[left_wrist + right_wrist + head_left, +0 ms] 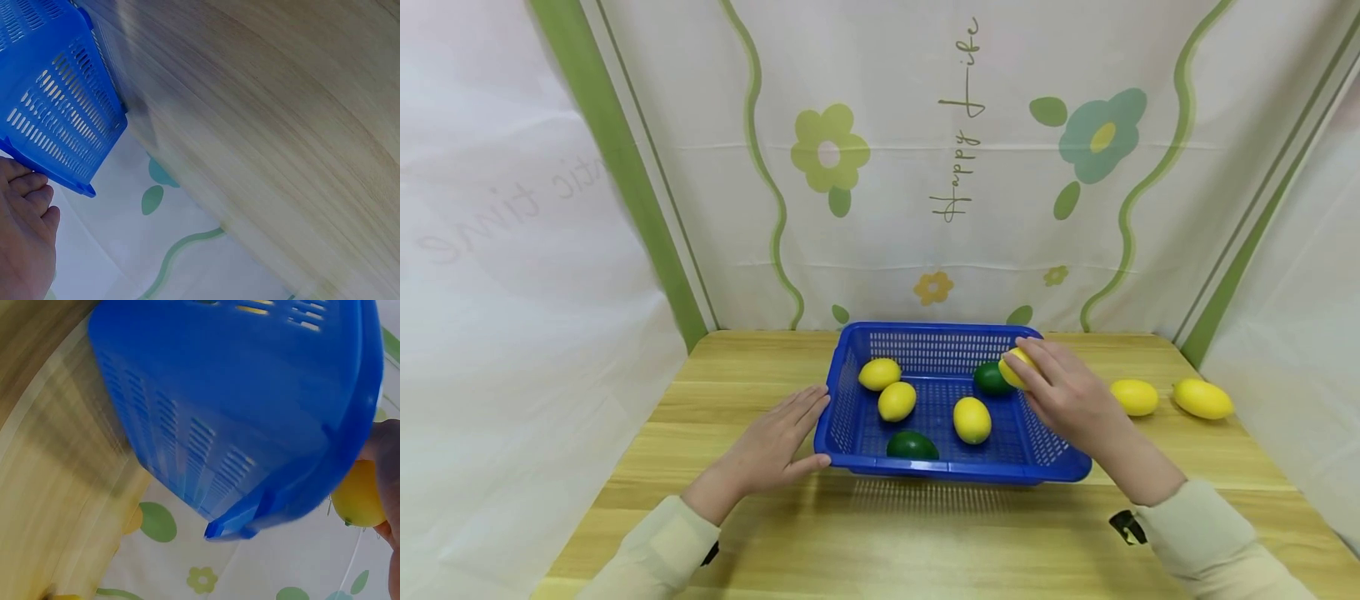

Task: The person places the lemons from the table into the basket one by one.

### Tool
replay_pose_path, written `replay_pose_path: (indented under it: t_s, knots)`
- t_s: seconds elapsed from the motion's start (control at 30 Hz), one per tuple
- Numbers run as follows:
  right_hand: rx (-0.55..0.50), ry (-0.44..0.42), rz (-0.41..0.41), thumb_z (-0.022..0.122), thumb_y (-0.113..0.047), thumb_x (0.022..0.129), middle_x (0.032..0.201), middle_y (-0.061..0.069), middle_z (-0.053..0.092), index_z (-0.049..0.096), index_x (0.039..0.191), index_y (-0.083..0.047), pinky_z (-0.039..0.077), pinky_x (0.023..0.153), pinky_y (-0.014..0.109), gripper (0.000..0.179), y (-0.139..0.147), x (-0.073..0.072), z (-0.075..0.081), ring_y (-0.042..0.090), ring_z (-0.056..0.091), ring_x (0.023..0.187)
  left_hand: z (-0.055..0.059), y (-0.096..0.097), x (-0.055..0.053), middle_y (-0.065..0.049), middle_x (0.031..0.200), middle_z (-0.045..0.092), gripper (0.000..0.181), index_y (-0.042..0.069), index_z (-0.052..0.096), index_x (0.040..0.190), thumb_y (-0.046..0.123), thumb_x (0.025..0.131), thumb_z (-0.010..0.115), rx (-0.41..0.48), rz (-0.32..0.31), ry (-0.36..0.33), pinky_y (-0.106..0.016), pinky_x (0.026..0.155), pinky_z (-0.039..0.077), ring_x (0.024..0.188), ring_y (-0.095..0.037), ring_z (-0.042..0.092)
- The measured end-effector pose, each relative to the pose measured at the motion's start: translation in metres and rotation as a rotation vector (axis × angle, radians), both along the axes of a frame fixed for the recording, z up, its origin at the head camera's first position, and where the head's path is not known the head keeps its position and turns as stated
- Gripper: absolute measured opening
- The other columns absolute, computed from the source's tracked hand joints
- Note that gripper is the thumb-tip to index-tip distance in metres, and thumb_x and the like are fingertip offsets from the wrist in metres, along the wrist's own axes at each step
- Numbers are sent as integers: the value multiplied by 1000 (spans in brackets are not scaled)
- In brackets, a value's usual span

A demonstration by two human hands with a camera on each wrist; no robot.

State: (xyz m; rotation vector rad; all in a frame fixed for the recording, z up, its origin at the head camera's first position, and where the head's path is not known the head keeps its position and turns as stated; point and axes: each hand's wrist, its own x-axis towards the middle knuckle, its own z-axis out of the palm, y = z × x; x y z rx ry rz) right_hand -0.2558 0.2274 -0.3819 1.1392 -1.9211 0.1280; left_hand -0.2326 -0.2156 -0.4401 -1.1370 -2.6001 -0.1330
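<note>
**White cloth [880, 242], wooden table [775, 542], blue basket [955, 474], and a lemon [1015, 369] pinched at its rim**

The cloth hangs behind and at both sides, printed with flowers, wavy green lines and the words "Happy Life". In front of it spreads the table, its grain running crosswise. The basket, with slotted walls, sits upright on the tabletop.

The left hand [781, 443] lies at the basket's left end, fingers nearly straight and close together, touching the rim; its thumb meets the front left corner. The right hand [1071, 398] pinches the lemon between thumb and fingers near the back right corner, up by the rim.

Inside the basket lie three lemons: two near the left wall [897, 402] and one right of the middle [972, 420]. Two dark green fruits are there too, one by the front wall [912, 446], the other toward the back right [991, 379]. Two more lemons [1202, 398] rest on the table, right of the basket.
</note>
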Motion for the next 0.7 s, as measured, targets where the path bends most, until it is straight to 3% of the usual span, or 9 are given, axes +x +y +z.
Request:
replay_pose_path:
  t_s: [0.3, 0.43, 0.7]
  knots:
    - [41, -94, 24, 30, -21, 105, 125, 29, 55, 58, 125, 5, 50, 90, 55, 42, -18, -1, 1, 44, 56, 112, 0, 0, -1, -18, 155, 29, 80, -5, 33, 148, 57, 98, 43, -6, 0, -2, -42, 116, 24, 143, -30, 26]
    - [55, -95, 44, 29, -20, 105, 127, 28, 55, 57, 127, 5, 49, 92, 55, 43, -27, -2, 2, 43, 55, 113, 0, 0, -1, -19, 154, 30, 80, -5, 33, 148, 57, 98, 43, -4, -3, 2, -42, 115, 24, 142, -30, 26]
    - [89, -117, 44, 51, -8, 94, 128, 26, 54, 56, 129, 2, 47, 96, 53, 37, -41, -3, 0, 42, 54, 116, -1, 0, -1, -20, 154, 30, 81, -6, 33, 148, 57, 98, 41, 2, -10, 12, -42, 115, 25, 142, -31, 27]
